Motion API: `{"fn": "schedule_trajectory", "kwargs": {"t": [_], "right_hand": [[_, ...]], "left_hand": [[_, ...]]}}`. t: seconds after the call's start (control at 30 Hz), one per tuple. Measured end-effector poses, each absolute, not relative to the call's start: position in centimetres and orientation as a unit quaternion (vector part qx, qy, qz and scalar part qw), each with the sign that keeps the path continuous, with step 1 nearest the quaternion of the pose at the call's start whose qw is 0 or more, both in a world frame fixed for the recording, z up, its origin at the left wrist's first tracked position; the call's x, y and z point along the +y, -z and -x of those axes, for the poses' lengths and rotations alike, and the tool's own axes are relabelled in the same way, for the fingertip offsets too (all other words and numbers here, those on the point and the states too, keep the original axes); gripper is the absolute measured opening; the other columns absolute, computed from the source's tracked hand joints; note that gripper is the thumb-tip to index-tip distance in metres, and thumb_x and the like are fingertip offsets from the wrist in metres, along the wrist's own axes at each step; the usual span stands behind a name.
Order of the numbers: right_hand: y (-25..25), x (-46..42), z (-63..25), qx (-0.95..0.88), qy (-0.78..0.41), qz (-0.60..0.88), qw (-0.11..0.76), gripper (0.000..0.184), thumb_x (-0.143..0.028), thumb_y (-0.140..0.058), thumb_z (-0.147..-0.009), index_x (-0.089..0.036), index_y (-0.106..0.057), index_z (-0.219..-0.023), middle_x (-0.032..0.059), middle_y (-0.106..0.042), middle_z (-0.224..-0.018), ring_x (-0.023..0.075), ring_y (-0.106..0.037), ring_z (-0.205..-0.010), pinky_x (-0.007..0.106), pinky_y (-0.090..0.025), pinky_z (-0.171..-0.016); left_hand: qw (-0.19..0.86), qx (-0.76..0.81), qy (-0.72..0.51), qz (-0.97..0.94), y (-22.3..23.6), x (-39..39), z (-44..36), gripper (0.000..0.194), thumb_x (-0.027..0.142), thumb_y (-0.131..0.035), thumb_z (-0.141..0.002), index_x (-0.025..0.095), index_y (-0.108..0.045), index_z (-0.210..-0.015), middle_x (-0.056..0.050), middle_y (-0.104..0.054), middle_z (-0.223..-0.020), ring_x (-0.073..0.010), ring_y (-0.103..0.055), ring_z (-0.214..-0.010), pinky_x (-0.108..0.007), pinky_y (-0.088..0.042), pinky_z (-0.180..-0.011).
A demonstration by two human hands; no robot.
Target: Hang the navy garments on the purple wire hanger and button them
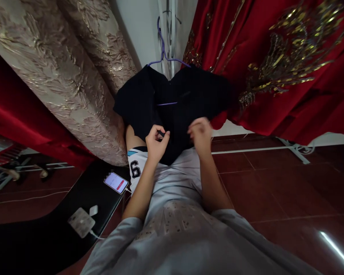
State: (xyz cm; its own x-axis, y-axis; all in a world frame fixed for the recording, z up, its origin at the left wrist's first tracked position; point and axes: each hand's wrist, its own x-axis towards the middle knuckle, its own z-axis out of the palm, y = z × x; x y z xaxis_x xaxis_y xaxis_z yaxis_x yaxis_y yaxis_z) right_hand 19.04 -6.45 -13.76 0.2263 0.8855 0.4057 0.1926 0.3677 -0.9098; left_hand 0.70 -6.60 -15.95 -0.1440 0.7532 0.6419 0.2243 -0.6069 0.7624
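A black short-sleeved garment (pixel 137 91) hangs on a purple hanger (pixel 162 53) in front of me, its lower part draped over my lap. The front of the garment is parted, and the hanger's bottom bar shows inside the opening. My left hand (pixel 157 143) pinches the garment's left front edge, thumb and forefinger curled together around dark cloth. Beside the right front edge is my right hand (pixel 200 133), fingers curled in and smeared by motion. Whether it grips any cloth I cannot make out.
A lit phone (pixel 116 183) lies on a black bench (pixel 83 183) to my left, with a white charger (pixel 81 222) and a small white case (pixel 93 210). Beige embossed fabric (pixel 74 76) hangs at left, red sequinned fabric (pixel 275 76) at right. A white rack foot (pixel 296 151) stands on the tiles.
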Motion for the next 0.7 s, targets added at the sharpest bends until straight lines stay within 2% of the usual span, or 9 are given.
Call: {"fn": "schedule_trajectory", "kwargs": {"t": [0.07,0.1,0.13,0.27,0.43,0.5,0.6,0.7], "right_hand": [[15.2,-7.1,-17.4,-0.659,-0.451,0.443,0.407,0.012,-0.025,-0.048,-0.089,-0.019,-0.056,-0.084,0.0035,-0.063,-0.069,0.0157,-0.060,-0.065,0.026,-0.045,-0.060],[15.7,-7.2,-16.8,-0.685,-0.492,0.418,0.338,0.011,-0.024,-0.048,-0.090,-0.018,-0.056,-0.083,0.0037,-0.066,-0.070,0.0146,-0.060,-0.064,0.025,-0.045,-0.060],[16.0,-7.2,-16.5,-0.700,-0.506,0.401,0.306,0.010,-0.024,-0.050,-0.090,-0.017,-0.055,-0.084,0.0042,-0.069,-0.074,0.0138,-0.060,-0.064,0.024,-0.045,-0.060],[16.3,-6.8,-16.0,-0.724,-0.472,0.392,0.315,0.016,-0.029,-0.063,-0.088,-0.016,-0.055,-0.087,0.0047,-0.071,-0.079,0.0147,-0.064,-0.069,0.024,-0.044,-0.063],[16.9,-6.8,-16.2,-0.737,-0.438,0.393,0.333,0.018,-0.029,-0.060,-0.092,-0.016,-0.056,-0.081,0.0022,-0.067,-0.069,0.0136,-0.062,-0.065,0.024,-0.041,-0.064],[17.4,-6.7,-16.3,-0.740,-0.443,0.387,0.325,0.022,-0.031,-0.059,-0.093,-0.015,-0.058,-0.077,0.0021,-0.066,-0.066,0.0124,-0.058,-0.061,0.023,-0.039,-0.062],[18.0,-6.4,-16.2,-0.727,-0.463,0.382,0.334,0.025,-0.033,-0.053,-0.094,-0.014,-0.065,-0.082,0.0023,-0.067,-0.066,0.0110,-0.053,-0.057,0.023,-0.034,-0.057],[18.5,-6.1,-15.8,-0.709,-0.484,0.386,0.338,0.028,-0.035,-0.051,-0.093,-0.013,-0.069,-0.090,0.0010,-0.066,-0.062,0.0104,-0.047,-0.052,0.022,-0.032,-0.054]], "left_hand": [[0.226,0.393,-0.663,-0.595,15.8,-7.4,-0.9,0.021,0.026,-0.074,-0.089,0.018,-0.054,-0.085,0.003,-0.047,-0.071,-0.0072,-0.039,-0.050,-0.020,-0.030,-0.045],[0.236,0.391,-0.669,-0.586,15.8,-7.6,-1.0,0.022,0.027,-0.075,-0.089,0.018,-0.055,-0.086,0.004,-0.046,-0.070,-0.0067,-0.037,-0.048,-0.019,-0.030,-0.044],[0.245,0.388,-0.676,-0.576,15.7,-7.9,-1.1,0.022,0.027,-0.075,-0.089,0.019,-0.055,-0.086,0.004,-0.045,-0.069,-0.0064,-0.036,-0.047,-0.018,-0.031,-0.042],[0.269,0.366,-0.715,-0.531,15.5,-8.4,-1.9,0.027,0.031,-0.079,-0.088,0.019,-0.055,-0.088,0.003,-0.046,-0.074,-0.0058,-0.039,-0.046,-0.018,-0.043,-0.042],[0.275,0.355,-0.732,-0.512,15.9,-8.4,-2.5,0.034,0.042,-0.080,-0.089,0.020,-0.055,-0.096,0.001,-0.048,-0.080,-0.0085,-0.049,-0.056,-0.018,-0.052,-0.051],[0.287,0.342,-0.741,-0.501,16.5,-8.2,-1.9,0.036,0.043,-0.077,-0.091,0.023,-0.053,-0.107,0.001,-0.051,-0.081,-0.0110,-0.056,-0.063,-0.021,-0.057,-0.060],[0.309,0.330,-0.743,-0.493,18.3,-7.7,-0.2,0.037,0.038,-0.070,-0.094,0.025,-0.044,-0.118,0.000,-0.058,-0.083,-0.0155,-0.066,-0.080,-0.032,-0.060,-0.086],[0.344,0.359,-0.678,-0.542,20.5,-7.3,1.1,0.041,0.028,-0.076,-0.082,0.021,-0.050,-0.114,-0.003,-0.066,-0.092,-0.0165,-0.068,-0.090,-0.031,-0.055,-0.093]]}}
